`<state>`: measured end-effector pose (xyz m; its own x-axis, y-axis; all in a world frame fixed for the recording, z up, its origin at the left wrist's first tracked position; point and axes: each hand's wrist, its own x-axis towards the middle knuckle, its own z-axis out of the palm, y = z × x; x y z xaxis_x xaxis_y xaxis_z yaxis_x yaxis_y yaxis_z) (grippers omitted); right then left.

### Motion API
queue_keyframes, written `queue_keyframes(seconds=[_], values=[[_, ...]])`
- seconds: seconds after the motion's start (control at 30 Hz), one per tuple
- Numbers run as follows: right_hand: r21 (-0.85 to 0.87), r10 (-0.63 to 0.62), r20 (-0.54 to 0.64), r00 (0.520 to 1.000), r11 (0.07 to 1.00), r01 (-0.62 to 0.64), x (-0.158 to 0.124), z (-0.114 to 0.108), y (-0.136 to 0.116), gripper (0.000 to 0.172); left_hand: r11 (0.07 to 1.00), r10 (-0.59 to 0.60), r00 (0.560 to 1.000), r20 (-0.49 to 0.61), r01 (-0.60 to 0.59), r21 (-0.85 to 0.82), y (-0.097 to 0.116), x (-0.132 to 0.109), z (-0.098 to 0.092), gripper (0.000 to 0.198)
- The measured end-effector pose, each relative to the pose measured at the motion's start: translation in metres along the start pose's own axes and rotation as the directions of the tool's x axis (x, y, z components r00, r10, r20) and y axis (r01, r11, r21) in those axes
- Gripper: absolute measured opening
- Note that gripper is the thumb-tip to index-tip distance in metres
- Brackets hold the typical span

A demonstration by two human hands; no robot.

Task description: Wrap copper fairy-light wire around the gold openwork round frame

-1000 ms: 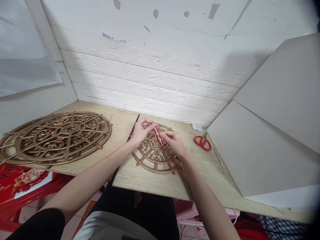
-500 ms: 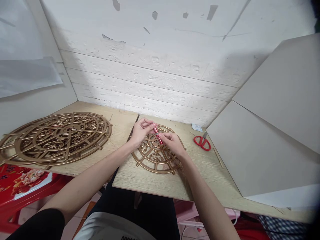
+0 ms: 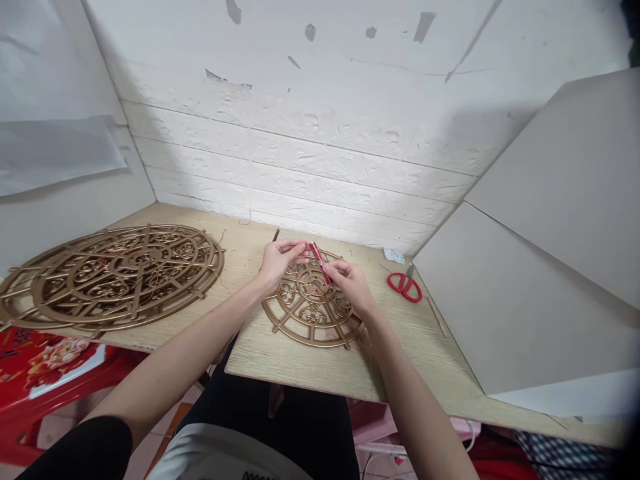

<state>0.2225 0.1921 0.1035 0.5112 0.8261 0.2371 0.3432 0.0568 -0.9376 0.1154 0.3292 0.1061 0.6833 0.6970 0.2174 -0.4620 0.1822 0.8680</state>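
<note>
My right hand (image 3: 350, 283) grips a slim red pen-shaped tube (image 3: 317, 255) with a silver band, its top leaning toward the left. Close beside the tube's upper end is my left hand (image 3: 284, 261), thumb and fingertips pressed together. Whatever they pinch, if anything, is too small to make out. Below both hands, a round gold openwork panel (image 3: 313, 313) with scroll patterns lies flat on the wooden table (image 3: 300, 367). Its far part is partly covered by my hands.
More gold round panels (image 3: 135, 310) are stacked at the left. Red-handled scissors (image 3: 405, 287) lie on the right, near a crumpled pale scrap (image 3: 393, 255). A white brick-pattern wall (image 3: 310, 160) stands behind, with a white board (image 3: 530, 287) at the right.
My left fingers have come off the tube's upper end and moved slightly left. The tube, still in my right hand, has shifted a little up and right.
</note>
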Motion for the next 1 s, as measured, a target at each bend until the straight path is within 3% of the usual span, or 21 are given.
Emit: queue_keyframes(seconds=[0.23, 0.57, 1.0], values=[[-0.035, 0.041, 0.045, 0.998, 0.999, -0.040, -0.0009, -0.0003, 0.0008, 0.036, 0.999, -0.010, 0.999, -0.043, 0.008, -0.035, -0.0016, 0.0022, -0.0013, 0.026], [-0.093, 0.006, 0.076, 0.997, 0.996, 0.001, 0.0005, -0.0001, 0.0056, 0.040, 0.999, 0.019, 0.999, -0.045, -0.021, -0.042, -0.0009, 0.0010, 0.0001, 0.027], [-0.050, 0.009, 0.113, 0.994, 0.999, -0.004, 0.0000, 0.0008, 0.0025, 0.040, 0.999, 0.028, 0.999, -0.037, -0.029, -0.031, -0.0017, 0.0024, -0.0003, 0.028]])
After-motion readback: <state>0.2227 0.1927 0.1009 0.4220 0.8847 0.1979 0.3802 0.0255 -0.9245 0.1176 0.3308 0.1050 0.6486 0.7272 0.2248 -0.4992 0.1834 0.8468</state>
